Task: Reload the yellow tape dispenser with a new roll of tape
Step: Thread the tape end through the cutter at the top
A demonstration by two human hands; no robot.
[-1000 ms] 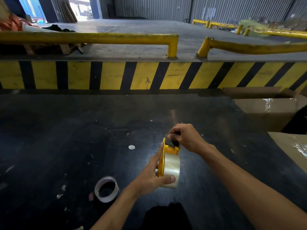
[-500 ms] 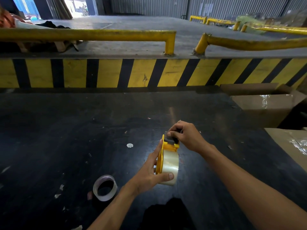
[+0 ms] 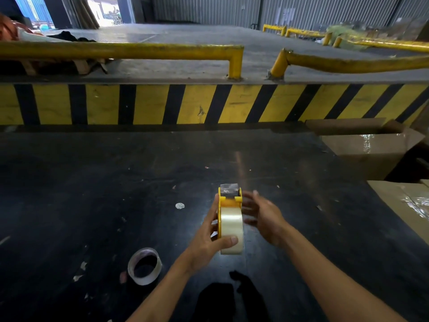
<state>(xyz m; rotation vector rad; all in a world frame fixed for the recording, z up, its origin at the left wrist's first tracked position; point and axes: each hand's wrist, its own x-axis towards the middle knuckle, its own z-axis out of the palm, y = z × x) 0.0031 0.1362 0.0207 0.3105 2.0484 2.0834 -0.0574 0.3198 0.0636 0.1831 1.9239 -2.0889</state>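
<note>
One hand alone, the left hand point(image 3: 209, 238), clamps the yellow plastic tape dispenser point(image 3: 228, 198) with its clear new roll point(image 3: 231, 228) above the black table point(image 3: 92, 182); the right hand point(image 3: 263, 216) hovers beside it, fingers spread, empty. That single-handed hold could let the roll slip off.

One head-worn wide-angle view looks forward and down over a black table point(image 3: 92, 182), close above the person's left hand point(image 3: 206, 242) and right hand point(image 3: 264, 219) at lower centre; farther ahead it faces a striped dock edge point(image 3: 151, 104) and yellow rails point(image 3: 120, 51)
</note>
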